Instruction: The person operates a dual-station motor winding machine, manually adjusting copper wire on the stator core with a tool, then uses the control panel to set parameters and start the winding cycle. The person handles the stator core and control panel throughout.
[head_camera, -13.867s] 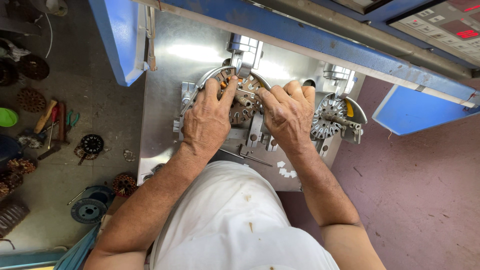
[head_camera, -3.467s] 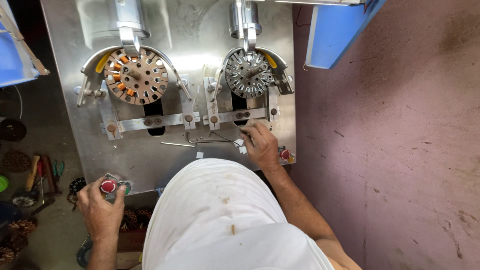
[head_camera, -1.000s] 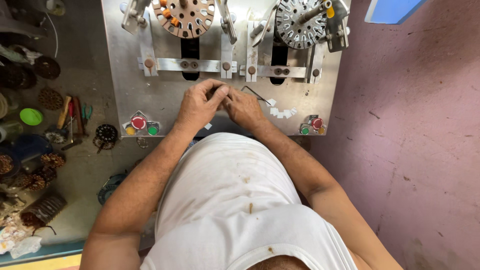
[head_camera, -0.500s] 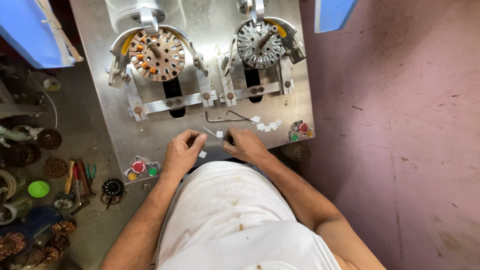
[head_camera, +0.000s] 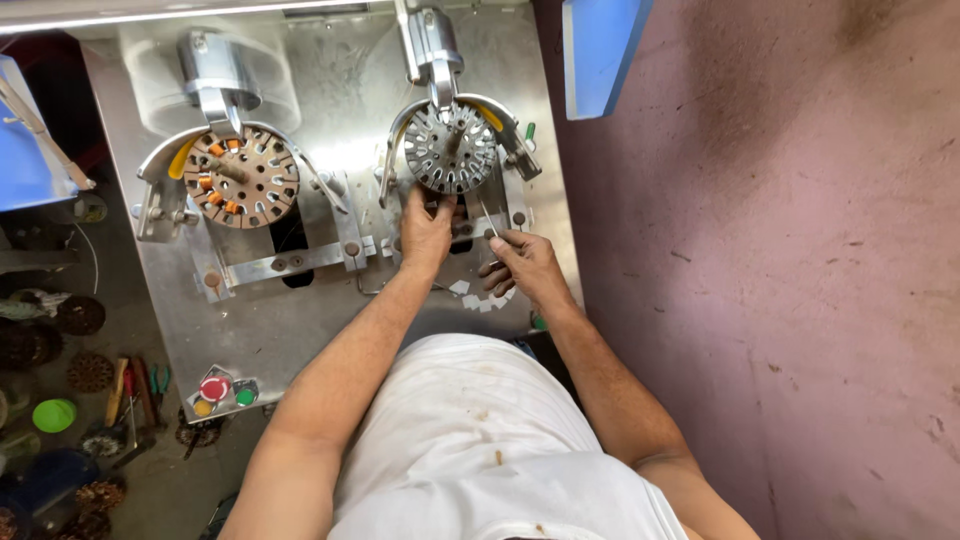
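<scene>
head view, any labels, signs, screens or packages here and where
No packages, signs or screens show.
Button panel: near-left corner of the metal machine table, small, with round red, yellow and green buttons.
Blue panel: top, right of the silver slotted disc, plain, blank.

machine plate (head_camera: 300, 330): brushed shiny metal | slotted core (head_camera: 450, 148): grey metal

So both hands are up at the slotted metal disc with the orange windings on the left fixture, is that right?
Not quite. In the head view, the left hand and right hand are at the bare grey slotted metal disc on the right fixture. The disc with orange windings sits untouched on the left fixture.
</scene>
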